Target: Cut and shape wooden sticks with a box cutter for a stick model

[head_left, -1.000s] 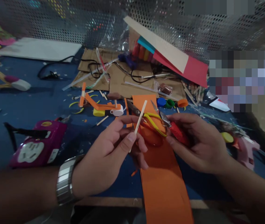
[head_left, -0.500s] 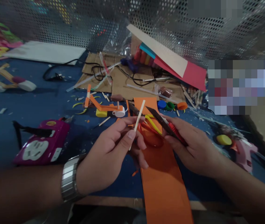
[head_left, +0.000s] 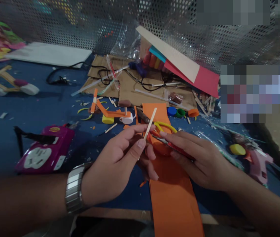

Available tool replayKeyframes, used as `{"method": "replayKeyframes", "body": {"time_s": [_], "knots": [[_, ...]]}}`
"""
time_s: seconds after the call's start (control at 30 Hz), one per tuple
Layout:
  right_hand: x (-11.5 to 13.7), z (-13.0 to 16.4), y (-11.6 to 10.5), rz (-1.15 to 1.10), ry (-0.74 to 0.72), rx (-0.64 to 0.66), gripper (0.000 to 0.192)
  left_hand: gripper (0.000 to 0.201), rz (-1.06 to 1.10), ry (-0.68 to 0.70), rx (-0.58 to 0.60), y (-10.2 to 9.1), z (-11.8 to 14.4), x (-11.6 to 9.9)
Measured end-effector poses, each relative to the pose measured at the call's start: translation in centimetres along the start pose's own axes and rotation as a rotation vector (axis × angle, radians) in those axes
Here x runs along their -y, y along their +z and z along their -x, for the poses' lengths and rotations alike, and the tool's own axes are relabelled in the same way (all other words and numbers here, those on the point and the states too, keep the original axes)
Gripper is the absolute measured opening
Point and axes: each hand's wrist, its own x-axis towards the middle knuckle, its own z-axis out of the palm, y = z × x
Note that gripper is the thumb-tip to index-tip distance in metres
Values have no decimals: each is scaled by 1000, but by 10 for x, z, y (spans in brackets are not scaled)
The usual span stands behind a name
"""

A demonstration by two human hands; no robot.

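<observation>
Your left hand [head_left: 116,164] pinches a thin wooden stick [head_left: 150,124] upright, your right hand [head_left: 199,158] grips red-handled cutters [head_left: 173,147] beside its lower end; stick uncut, cutting remains.

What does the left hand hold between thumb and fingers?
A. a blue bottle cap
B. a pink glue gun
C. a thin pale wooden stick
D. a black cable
C: the left hand pinches a thin pale wooden stick that slants up over the long orange paper strip.
</observation>
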Motion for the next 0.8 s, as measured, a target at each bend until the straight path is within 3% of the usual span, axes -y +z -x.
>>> {"method": "replayKeyframes", "body": {"time_s": [0.8], "knots": [[-2, -2, -4, -24, 24, 42, 56, 37, 19, 10, -40, 0, 0, -1]]}}
